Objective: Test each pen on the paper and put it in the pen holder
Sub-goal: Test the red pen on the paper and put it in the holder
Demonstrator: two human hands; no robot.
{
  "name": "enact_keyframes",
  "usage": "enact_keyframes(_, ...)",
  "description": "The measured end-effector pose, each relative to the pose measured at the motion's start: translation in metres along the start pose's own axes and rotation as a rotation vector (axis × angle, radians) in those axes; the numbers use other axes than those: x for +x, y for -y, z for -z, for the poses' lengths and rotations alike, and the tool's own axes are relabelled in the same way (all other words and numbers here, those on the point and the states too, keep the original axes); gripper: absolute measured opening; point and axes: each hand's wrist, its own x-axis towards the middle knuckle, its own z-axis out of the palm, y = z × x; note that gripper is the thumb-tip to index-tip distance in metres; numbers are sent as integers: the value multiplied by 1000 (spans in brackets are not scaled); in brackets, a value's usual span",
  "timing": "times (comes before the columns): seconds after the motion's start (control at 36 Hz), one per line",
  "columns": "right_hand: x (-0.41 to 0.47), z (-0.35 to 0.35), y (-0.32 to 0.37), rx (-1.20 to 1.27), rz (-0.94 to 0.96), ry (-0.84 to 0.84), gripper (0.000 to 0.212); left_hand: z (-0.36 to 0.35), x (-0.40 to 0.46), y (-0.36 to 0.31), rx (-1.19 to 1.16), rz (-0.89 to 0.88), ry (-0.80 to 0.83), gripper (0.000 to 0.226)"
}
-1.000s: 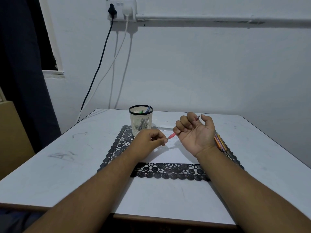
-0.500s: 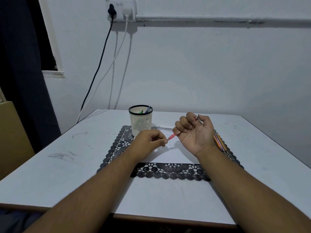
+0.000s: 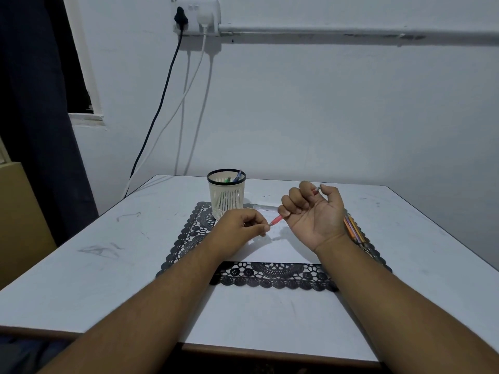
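Note:
My right hand (image 3: 314, 214) is palm up with its fingers curled round a red pen (image 3: 276, 220), held just above the white paper (image 3: 280, 251). My left hand (image 3: 240, 229) pinches the pen's tip end between thumb and forefinger; whether it holds a cap is hidden. The cream pen holder (image 3: 226, 197) with a black rim stands behind my left hand and has a green and a blue pen in it. Several coloured pens (image 3: 353, 229) lie on the mat right of my right wrist.
The paper lies on a black lace mat (image 3: 272, 276) on a white table (image 3: 108, 265). A clear pen or ruler (image 3: 266, 206) lies behind the paper. Cables hang down the wall from a socket (image 3: 197, 16). A dark curtain is at the left.
Almost nothing has changed; both hands stay on the red pen in the same place, with only a slight shift of the right thumb.

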Motion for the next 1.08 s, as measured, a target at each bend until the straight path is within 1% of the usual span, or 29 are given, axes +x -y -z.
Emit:
enact_keyframes(0.25, 0, -1, 1, -16, -9, 7, 27, 0, 0, -1, -2, 3, 4, 12)
enact_keyframes(0.53, 0, -1, 2, 1, -19, 19, 30, -1, 0, -1, -28, 4, 0, 9)
enact_keyframes(0.81, 0, -3, 2, -19, -19, 32, 28, 0, 1, 0, -30, 0, 10, 5)
enact_keyframes(1.08, 0, -2, 2, -18, -22, 33, 30, 0, 1, 1, -31, 0, 9, 8)
